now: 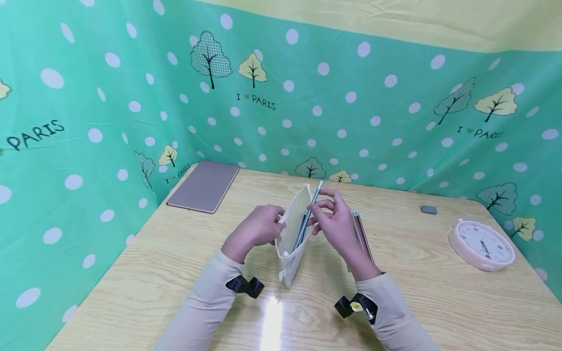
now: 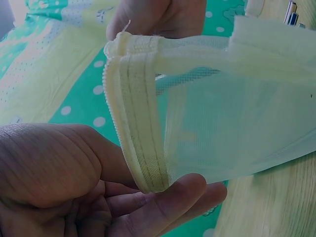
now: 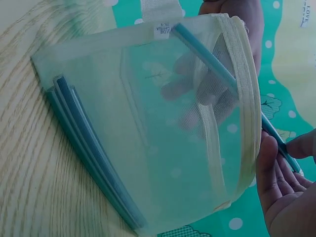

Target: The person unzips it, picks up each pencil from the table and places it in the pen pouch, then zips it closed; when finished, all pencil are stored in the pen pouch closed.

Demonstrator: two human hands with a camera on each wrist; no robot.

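Note:
A pale cream zip pouch with see-through mesh walls [image 1: 292, 225] stands with its mouth apart between my hands. Along its left rim, my left hand [image 1: 260, 227] grips the zip edge; in the left wrist view thumb and fingers pinch the zip band [image 2: 136, 123]. My right hand [image 1: 334, 225] pinches a blue pencil [image 1: 315, 196] near its upper end. That pencil slants through the mouth, its lower part inside the mesh. Several other pencils [image 3: 94, 143] lie together within the pouch, along its bottom in the right wrist view.
More pencils [image 1: 361, 229] lie on the wooden table beyond my right wrist. A grey notebook [image 1: 204, 186] is at the back left. At the right are a small grey eraser [image 1: 428, 209] and a pink round clock [image 1: 482, 244]. Green dotted cloth [image 1: 307, 97] hangs behind the table.

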